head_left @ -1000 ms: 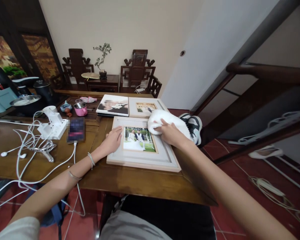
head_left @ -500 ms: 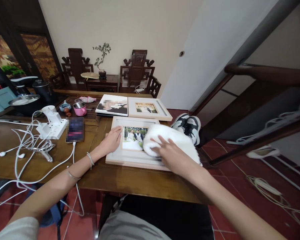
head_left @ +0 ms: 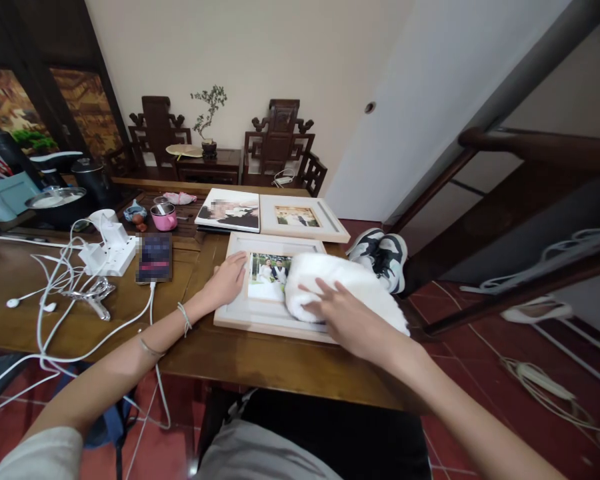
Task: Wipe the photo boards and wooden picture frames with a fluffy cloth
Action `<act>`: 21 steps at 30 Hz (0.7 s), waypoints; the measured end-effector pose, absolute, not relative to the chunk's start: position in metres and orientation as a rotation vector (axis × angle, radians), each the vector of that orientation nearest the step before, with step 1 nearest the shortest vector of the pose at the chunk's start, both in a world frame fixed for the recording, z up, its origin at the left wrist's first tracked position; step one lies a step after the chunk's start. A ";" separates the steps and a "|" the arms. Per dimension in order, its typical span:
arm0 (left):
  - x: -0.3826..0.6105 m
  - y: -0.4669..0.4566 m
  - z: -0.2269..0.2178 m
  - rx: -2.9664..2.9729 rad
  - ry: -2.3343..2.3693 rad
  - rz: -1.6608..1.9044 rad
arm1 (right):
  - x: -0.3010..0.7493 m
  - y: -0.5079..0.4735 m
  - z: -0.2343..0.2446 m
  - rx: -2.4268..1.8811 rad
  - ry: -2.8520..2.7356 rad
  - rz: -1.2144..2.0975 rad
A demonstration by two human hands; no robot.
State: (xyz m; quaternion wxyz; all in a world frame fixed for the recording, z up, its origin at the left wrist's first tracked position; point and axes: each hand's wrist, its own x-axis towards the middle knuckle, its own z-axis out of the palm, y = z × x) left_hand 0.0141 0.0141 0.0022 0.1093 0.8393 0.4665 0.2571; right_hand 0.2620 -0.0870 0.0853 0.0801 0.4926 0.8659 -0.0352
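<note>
A light wooden picture frame (head_left: pixel 253 329) with a wide pale border lies flat on the table, holding a photo (head_left: pixel 266 275) of two people outdoors. At its left side, my left hand (head_left: pixel 226 281) grips the edge, fingers over the border. My right hand (head_left: pixel 343 313) presses on a fluffy white cloth (head_left: pixel 315 277), its fingers spread and partly sunk into the pile. The bunched cloth covers the photo's right part and most of the frame's right half, and hangs past the right side.
Behind lie a second framed photo (head_left: pixel 300 232) and a white-edged picture panel (head_left: pixel 230 212). On the left are a phone (head_left: pixel 154 257), tangled white cables, a power strip (head_left: pixel 123 257) and a pink cup (head_left: pixel 164 217). Sneakers (head_left: pixel 380 253) stand beyond the right table edge, near a dark wooden chair (head_left: pixel 520 220).
My right hand and the cloth have shifted slightly down on the frame. My left hand stays at the frame's edge. The whole view has swung a little to the left.
</note>
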 end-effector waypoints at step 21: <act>0.013 0.016 0.005 2.483 1.330 0.733 | 0.259 0.008 0.056 1.606 2.585 0.288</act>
